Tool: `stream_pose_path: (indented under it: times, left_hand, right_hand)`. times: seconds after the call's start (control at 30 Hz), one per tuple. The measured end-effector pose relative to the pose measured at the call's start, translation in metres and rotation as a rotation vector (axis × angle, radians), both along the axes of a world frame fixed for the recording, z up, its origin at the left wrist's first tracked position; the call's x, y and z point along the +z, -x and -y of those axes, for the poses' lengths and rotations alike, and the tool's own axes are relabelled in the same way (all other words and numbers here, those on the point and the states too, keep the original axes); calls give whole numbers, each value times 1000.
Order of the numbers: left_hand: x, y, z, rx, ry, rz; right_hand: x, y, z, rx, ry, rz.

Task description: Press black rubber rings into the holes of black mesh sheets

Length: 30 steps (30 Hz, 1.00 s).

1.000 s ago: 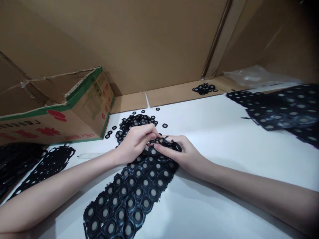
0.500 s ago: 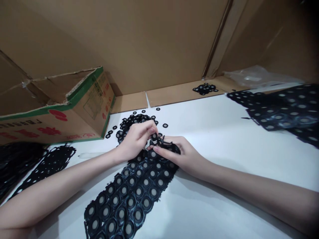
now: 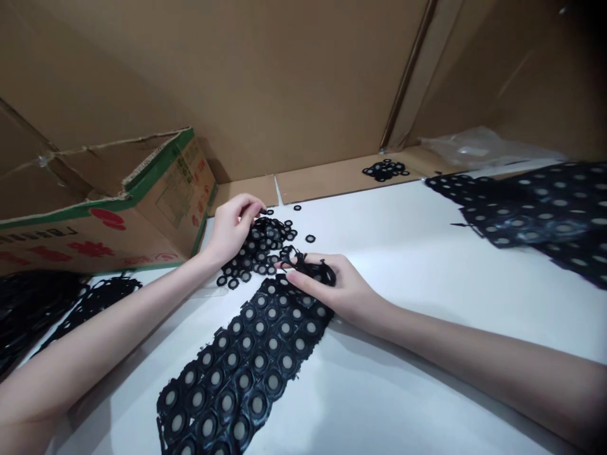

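Observation:
A black rubber-like sheet of moulded rings (image 3: 244, 381) with pale round centres lies slantwise on the white table. My right hand (image 3: 339, 287) is closed on its far end, thumb on top; thin torn black strips (image 3: 303, 260) curl up from that grip. Up and to the left, my left hand (image 3: 232, 230) is pinched at the far-left side of a pile of loose black rings (image 3: 265, 243). A small dark bit shows at its fingertips, too little to make out. A few single rings, such as one ring (image 3: 310, 239), lie apart from the pile.
An open cardboard box (image 3: 161, 215) with green edges stands at the left. Black perforated scrap (image 3: 102, 300) lies below it. A small ring cluster (image 3: 385, 169) sits at the back; more black sheets (image 3: 535, 215) and clear plastic film (image 3: 488, 146) are at the right.
My left hand has moved from the sheet's far end, where it pinched a ring beside my right hand, up and left to the pile. My right hand keeps its hold.

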State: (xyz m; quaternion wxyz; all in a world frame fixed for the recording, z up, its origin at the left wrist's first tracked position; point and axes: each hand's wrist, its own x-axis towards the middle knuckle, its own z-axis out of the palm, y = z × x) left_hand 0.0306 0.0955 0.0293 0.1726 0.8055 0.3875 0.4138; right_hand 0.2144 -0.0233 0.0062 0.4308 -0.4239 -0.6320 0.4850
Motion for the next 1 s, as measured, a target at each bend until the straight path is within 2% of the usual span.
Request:
stream_pose_path:
  times: [0.07,0.13,0.2,0.27,0.3,0.37,0.43,0.57,0.63,0.77,0.83,0.9,1.0]
  left_hand:
    - [2,5,2,-7,-112,-189]
    - [5,5,10,-61,-142,-251]
    - [9,1,21,-211,-51,-209]
    - [14,-5,33,-434,140,-145]
    - [17,-8,39,-504,234,-120]
    - [22,-13,50,-557,341,-74]
    - [26,-16,57,-568,355,-40]
    - [30,-20,64,-574,280,-63]
    - [30,-20,63,-513,309,-19]
    - [26,-15,54,-322,371,215]
    - [24,-12,50,-256,335,208]
    - [23,-9,50,-223,204,96]
    - [22,-8,54,-227,-176,-68]
  right_hand:
    - [-3,0,-1,-10,17,-28]
    - [-5,0,-3,-27,44,-58]
    - [-6,-1,-3,-33,60,-82]
    - [-7,-1,-3,-30,47,-100]
    - [-6,-2,-3,-30,35,-105]
    - [-5,-2,-3,-35,19,-102]
    - [-5,-2,-3,-44,12,-89]
    - [-5,-2,-4,-66,8,-70]
    - [-6,-2,-4,-85,10,-94]
    - [-11,-2,-5,-105,54,-157]
    - [-13,-2,-5,-87,94,-168]
    - [-14,-2,-5,-63,113,-177]
    - [-13,-2,-6,-42,106,-185]
